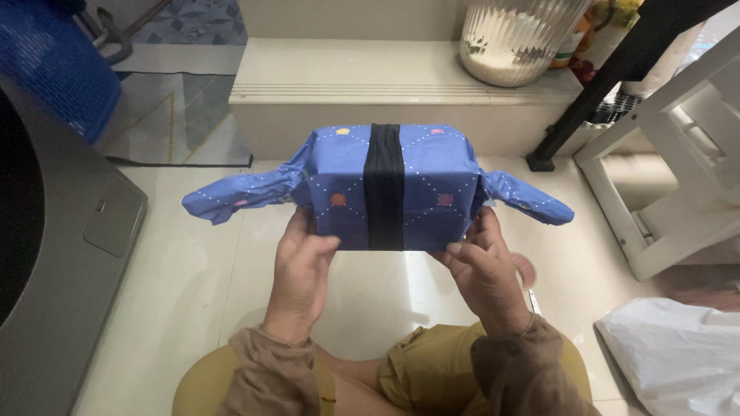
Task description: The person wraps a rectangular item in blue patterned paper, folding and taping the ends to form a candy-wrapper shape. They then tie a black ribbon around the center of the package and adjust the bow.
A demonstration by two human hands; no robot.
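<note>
The left hand (302, 271) and right hand (484, 270) grip the near lower edge of the blue wrapped parcel (385, 185), held above the floor (193, 285); its twisted paper ends look unsecured and could loosen, and the black band (383, 185) may slide.

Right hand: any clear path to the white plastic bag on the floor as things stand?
Probably yes, but not while occupied. The right hand grips the blue wrapped parcel together with the left hand. The white plastic bag lies on the floor at its right, nothing between.
</note>
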